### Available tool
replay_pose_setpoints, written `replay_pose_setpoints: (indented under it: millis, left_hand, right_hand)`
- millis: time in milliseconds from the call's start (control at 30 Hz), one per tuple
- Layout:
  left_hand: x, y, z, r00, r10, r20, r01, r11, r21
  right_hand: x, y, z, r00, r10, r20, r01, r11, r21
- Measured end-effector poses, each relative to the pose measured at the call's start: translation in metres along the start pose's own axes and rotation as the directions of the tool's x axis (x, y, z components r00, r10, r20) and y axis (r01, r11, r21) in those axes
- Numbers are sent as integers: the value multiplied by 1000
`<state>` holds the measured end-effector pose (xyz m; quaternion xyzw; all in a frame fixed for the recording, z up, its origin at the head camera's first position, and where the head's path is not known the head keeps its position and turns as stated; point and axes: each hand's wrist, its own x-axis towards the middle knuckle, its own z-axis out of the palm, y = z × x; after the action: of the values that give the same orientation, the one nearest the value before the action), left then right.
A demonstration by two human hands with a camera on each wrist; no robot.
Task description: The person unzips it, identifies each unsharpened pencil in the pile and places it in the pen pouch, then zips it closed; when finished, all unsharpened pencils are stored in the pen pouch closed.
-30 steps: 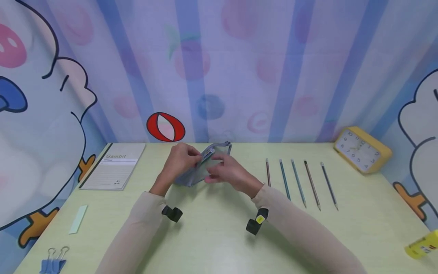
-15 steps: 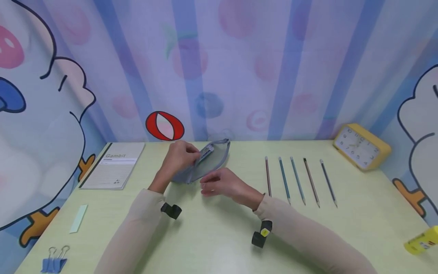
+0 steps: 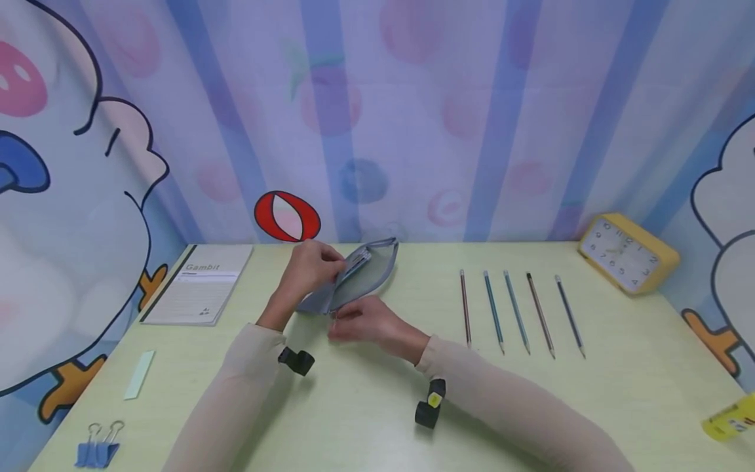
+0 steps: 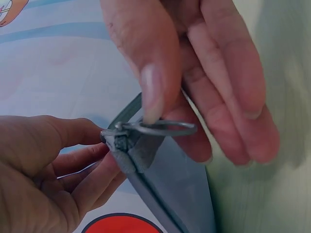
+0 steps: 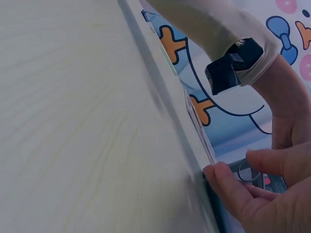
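Note:
A grey zip pencil case (image 3: pixel 377 269) stands tilted at the back of the table, its mouth gaping toward the right. A slim white-and-blue item (image 3: pixel 356 262) shows inside. My left hand (image 3: pixel 309 265) pinches the upper left edge of the case; in the left wrist view its fingers (image 4: pixel 87 179) grip beside the zip end. My right hand (image 3: pixel 371 324) is at the case's front lower corner. There its thumb and forefinger pinch the ring-shaped zipper pull (image 4: pixel 167 128), while the other fingers stay extended. In the right wrist view the ring (image 5: pixel 247 174) shows between the right thumb and fingers.
Several pencils (image 3: pixel 515 311) lie in a row right of the case. A yellow clock (image 3: pixel 628 254) stands back right, a yellow bottle-like item (image 3: pixel 728 419) front right. On the left are a notebook (image 3: pixel 197 285), a pale green strip (image 3: pixel 139 375) and blue binder clips (image 3: pixel 97 453).
My right hand has drawn back from the case's mouth, then moved left to its front corner and taken the zipper pull. The left hand keeps its hold in place.

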<state>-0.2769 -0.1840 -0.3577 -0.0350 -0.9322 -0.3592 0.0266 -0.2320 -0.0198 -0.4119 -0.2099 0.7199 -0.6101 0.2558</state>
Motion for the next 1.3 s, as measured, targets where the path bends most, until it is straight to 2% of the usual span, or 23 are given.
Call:
replay_pose_setpoints:
  millis: [133,367,533,667,767,900,1000,1100,1200,1300]
  left_hand:
    - [1,0,-1,1000,24,-7,-24,1000,-4]
    - [2,1,-1,1000,3,-12,-3,1000,2]
    - [-1,0,-2,1000,6,-14,-6,1000,1]
    - [-12,0,-6,997,66,-42,-65,998,13]
    - [-24,-1,-11,989,137,-51,-135,990,44]
    - [-38,-2,-19,982,190,16,-191,977,95]
    - [-47,-3,-21,976,195,95,-207,968,144]
    - [-52,-4,-19,969,201,146,-227,955,189]
    - [-53,-4,-13,963,218,157,-247,948,202]
    - [-53,-3,-7,953,266,145,-293,929,225]
  right_hand:
    - [1,-2,2,998,43,-37,-39,994,106]
    - [-5,-4,-3,995,53,-87,-44,993,109]
    - [-8,-4,-7,991,14,-134,3,992,125]
    - [-10,-3,-8,984,-25,-175,37,997,66]
    - [-13,-2,-10,979,-55,-196,59,998,17]
    - [-15,-5,-18,972,-73,-225,72,997,-13]
    - [-13,-9,-24,964,-72,-256,70,997,-17]
    - [-12,-11,-29,957,-71,-282,72,997,-7]
    - [-11,-14,-31,954,-73,-290,80,997,10]
    - [-12,-15,-32,954,-83,-289,94,995,26]
